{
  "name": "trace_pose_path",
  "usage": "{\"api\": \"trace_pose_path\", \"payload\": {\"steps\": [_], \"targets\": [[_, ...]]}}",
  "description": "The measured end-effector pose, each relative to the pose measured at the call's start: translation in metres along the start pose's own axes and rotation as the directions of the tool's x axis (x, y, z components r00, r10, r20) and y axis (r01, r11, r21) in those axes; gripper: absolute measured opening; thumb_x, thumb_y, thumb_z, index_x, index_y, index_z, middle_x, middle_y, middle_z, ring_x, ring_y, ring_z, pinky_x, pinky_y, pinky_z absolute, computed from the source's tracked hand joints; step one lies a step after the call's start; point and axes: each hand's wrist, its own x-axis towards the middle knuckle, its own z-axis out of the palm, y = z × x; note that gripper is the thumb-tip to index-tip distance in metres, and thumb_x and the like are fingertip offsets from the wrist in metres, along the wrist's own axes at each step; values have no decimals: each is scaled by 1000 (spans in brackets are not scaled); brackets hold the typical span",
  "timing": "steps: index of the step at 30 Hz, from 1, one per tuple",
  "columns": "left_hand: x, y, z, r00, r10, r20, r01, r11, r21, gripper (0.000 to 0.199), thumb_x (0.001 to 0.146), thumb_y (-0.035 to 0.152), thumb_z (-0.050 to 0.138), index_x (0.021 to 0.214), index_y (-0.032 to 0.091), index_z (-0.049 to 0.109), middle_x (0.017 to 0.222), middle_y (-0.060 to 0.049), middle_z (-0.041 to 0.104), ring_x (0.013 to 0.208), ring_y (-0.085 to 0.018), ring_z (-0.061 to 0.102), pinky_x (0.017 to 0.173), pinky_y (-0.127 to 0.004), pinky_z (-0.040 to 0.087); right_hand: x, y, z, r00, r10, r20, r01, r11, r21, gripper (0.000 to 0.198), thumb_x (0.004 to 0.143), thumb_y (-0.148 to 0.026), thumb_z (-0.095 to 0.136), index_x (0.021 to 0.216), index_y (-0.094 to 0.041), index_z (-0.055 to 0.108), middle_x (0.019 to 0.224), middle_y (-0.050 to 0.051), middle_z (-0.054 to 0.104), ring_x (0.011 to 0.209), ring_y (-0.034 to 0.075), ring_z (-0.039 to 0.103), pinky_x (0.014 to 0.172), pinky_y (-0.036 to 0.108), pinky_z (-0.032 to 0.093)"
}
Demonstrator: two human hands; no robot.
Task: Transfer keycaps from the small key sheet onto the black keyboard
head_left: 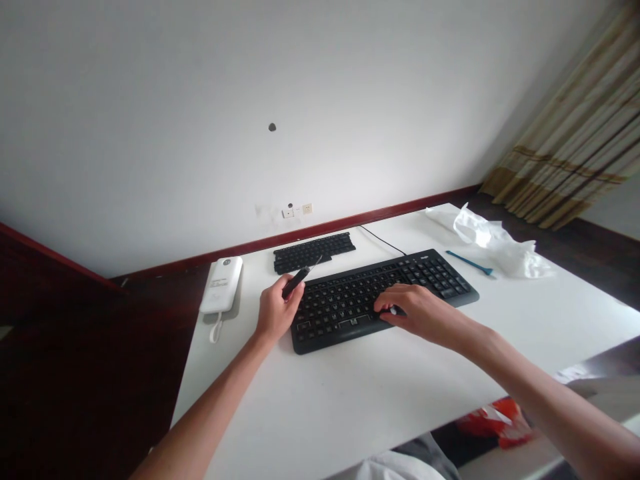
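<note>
My left hand (281, 308) is closed around a black-handled tool (296, 283) with a thin metal end pointing up and away; its exact kind is unclear. It is over the left end of a black keyboard (327, 319), which has pale spots where keycaps are off. My right hand (411, 308) rests low over the keyboard's middle, fingers curled and thumb near the fingertips. A small pale spot shows between them, too small to name. Behind the keyboard, black keycaps (314, 252) lie side by side in rows.
On the white table (320, 407), a white power bank (221, 285) with a strap lies at left. A blue pry tool (470, 263) and a crumpled white plastic bag (493, 240) lie at right. The keyboard's cable (383, 240) runs to the back edge, near the wall.
</note>
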Motion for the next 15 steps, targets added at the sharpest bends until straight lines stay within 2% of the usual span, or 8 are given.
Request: {"api": "trace_pose_path", "payload": {"steps": [5, 8, 12, 15], "targets": [[1, -2, -2, 999, -38, 10, 39, 997, -64, 34, 98, 49, 58, 98, 17, 69, 72, 0, 62, 63, -15, 53, 58, -23, 36, 20, 2, -24, 993, 39, 108, -60, 979, 197, 22, 96, -37, 61, 102, -25, 78, 102, 5, 78, 91, 23, 73, 80, 32, 56], [1, -2, -2, 999, -45, 12, 46, 996, -76, 33, 98, 49, 58, 95, 17, 68, 68, 1, 57, 61, -14, 49, 58, -24, 35, 53, 16, -33, 996, 66, 54, -77, 969, 236, 24, 94, -39, 62, 103, -25, 79, 100, 4, 80, 91, 23, 74, 82, 32, 56], [0, -1, -3, 998, -53, 33, 56, 993, -108, 34, 98, 50, 59, 88, 18, 64, 64, 4, 50, 57, -12, 44, 55, -23, 32, 105, 47, -25, 990, 138, -30, -128, 966, 226, 21, 91, -34, 61, 94, -23, 78, 86, 3, 79, 82, 22, 73, 78, 32, 54], [0, 0, -3, 997, -58, 56, 65, 988, -141, 35, 98, 51, 58, 86, 18, 61, 62, 5, 47, 54, -11, 41, 52, -23, 29, 126, 64, -10, 991, 129, -31, -120, 970, 210, 20, 90, -32, 61, 94, -23, 79, 85, 1, 79, 79, 21, 72, 77, 31, 53]]}}
